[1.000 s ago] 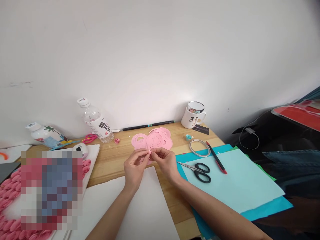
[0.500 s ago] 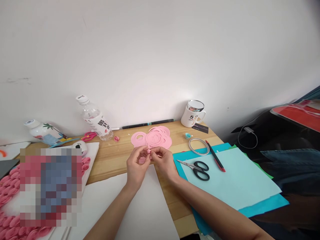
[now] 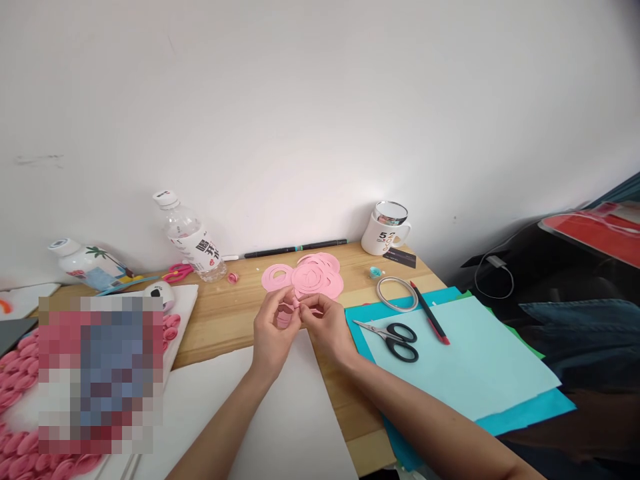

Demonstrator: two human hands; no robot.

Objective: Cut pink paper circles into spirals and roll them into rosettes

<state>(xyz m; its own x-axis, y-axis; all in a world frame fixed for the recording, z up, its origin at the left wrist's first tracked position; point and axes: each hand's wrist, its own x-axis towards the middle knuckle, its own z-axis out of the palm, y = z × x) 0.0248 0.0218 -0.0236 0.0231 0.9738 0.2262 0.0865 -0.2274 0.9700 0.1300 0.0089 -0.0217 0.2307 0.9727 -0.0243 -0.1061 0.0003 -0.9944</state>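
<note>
Between my fingertips is a small rolled strip of pink paper (image 3: pixel 296 303). My left hand (image 3: pixel 274 324) pinches it from the left, thumb and forefinger closed on it. My right hand (image 3: pixel 324 321) meets it from the right, its fingertips also pinched on the strip. Just beyond the hands lie several pink paper spirals (image 3: pixel 316 275), cut in flat rings and overlapping on the wooden table (image 3: pixel 225 317). Part of the pink paper under the hands is hidden by the fingers. A large white sheet (image 3: pixel 295 407) lies beneath my left forearm.
Scissors (image 3: pixel 395 340), a red-and-black pen (image 3: pixel 431 313) and a tape roll (image 3: pixel 397 294) lie at right, on or beside pale blue paper (image 3: pixel 470 360). A mug (image 3: pixel 384 230) and a water bottle (image 3: pixel 193 240) stand by the wall. At left is a board with pink paper rolls (image 3: pixel 23 373), partly pixelated.
Both hands stay nearly in place; the fingers shift slightly around the pink strip. Everything else lies as before, apart from a tiny shift of the camera view.
</note>
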